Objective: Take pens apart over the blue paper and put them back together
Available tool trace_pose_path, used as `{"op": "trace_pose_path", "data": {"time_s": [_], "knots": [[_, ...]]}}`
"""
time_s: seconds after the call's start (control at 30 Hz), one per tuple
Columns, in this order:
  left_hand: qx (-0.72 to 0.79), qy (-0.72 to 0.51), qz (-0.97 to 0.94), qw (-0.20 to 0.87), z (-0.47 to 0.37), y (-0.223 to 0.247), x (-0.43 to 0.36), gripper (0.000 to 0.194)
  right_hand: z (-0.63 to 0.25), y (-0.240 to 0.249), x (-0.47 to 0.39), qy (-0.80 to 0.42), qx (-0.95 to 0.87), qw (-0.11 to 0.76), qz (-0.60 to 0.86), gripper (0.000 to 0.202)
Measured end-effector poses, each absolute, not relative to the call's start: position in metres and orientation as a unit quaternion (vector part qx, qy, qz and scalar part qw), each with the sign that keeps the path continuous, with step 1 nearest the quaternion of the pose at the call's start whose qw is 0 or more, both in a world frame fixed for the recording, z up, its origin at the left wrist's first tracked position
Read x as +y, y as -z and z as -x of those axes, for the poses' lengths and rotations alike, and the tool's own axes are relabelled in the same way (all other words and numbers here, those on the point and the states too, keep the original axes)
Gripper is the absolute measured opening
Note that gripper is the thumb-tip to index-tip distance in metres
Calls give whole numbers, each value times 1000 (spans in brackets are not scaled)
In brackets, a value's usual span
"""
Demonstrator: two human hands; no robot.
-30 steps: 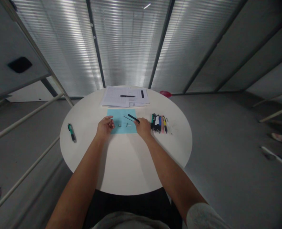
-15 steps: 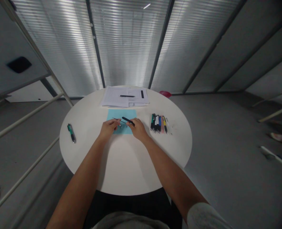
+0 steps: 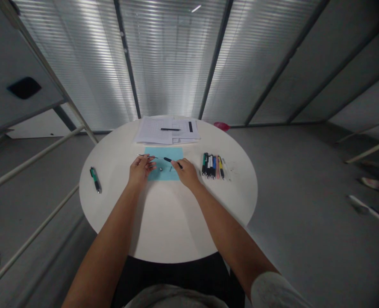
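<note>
Right now, the left hand [image 3: 139, 170] has its fingers pinched on a thin dark stick [image 3: 147, 156]. The stick lies nearly flat in the air, and its right end is over the blue sheet [image 3: 154, 174]. The right hand [image 3: 186, 171] is closed around a black pen tube [image 3: 171, 161]. The tube pokes out to the left, and its tip is over the blue sheet too. The tip and the stick are close, with a small gap between them.

Two tiny bits sit on the blue sheet between the hands: a shiny bit [image 3: 161, 169] on the left and a thin bit [image 3: 171, 169] on the right. They are too small to tell what they are.

The sheet lies on a round white bench [image 3: 170, 222]. Just right of the right hand is a row of pens [image 3: 213, 166], side by side, in green, black, white, blue, pink and yellow. A green and black pen [image 3: 95, 179] lies alone on the left side. On the far side is a pile of papers [image 3: 154, 130] with a black pen [image 3: 170, 129] on top.
</note>
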State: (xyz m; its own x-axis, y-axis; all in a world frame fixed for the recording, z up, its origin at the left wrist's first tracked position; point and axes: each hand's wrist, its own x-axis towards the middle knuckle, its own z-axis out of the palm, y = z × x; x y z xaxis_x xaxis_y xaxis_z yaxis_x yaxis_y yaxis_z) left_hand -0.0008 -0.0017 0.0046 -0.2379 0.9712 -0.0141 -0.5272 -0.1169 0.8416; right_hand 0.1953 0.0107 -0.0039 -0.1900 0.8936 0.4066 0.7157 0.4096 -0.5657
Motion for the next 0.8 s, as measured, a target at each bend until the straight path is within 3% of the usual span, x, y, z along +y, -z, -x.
{"op": "trace_pose_path", "data": {"time_s": [0.8], "knots": [[410, -676, -305, 530, 3, -1, 0, 30, -195, 3, 12, -105, -764, 337, 540, 47]]}}
